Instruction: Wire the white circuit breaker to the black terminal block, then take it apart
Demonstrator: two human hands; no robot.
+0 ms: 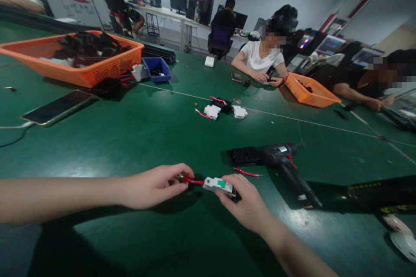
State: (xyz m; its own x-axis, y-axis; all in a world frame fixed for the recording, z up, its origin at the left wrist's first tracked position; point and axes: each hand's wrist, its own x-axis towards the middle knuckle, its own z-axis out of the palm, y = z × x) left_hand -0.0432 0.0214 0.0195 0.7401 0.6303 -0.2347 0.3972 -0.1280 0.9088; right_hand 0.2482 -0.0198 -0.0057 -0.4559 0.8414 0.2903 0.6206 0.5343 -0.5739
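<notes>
In my right hand (245,201) is a white circuit breaker (217,185) with a green patch, gripped at its right end just above the green table. A short red wire (195,181) runs out of the breaker's left side. My left hand (159,186) pinches the free end of that wire, where a metal terminal partly shows between the fingers. Beyond my right hand lies a loose red wire (247,173). Close by, a black cordless screwdriver (281,156) rests on its side, its handle toward me.
Farther off lie white breakers (240,112) with red wires. An orange basket (94,73) of black parts, a blue bin (158,70) and a phone (60,107) sit at left. Across the table, a person in a white shirt (263,58) works near another orange basket (308,95).
</notes>
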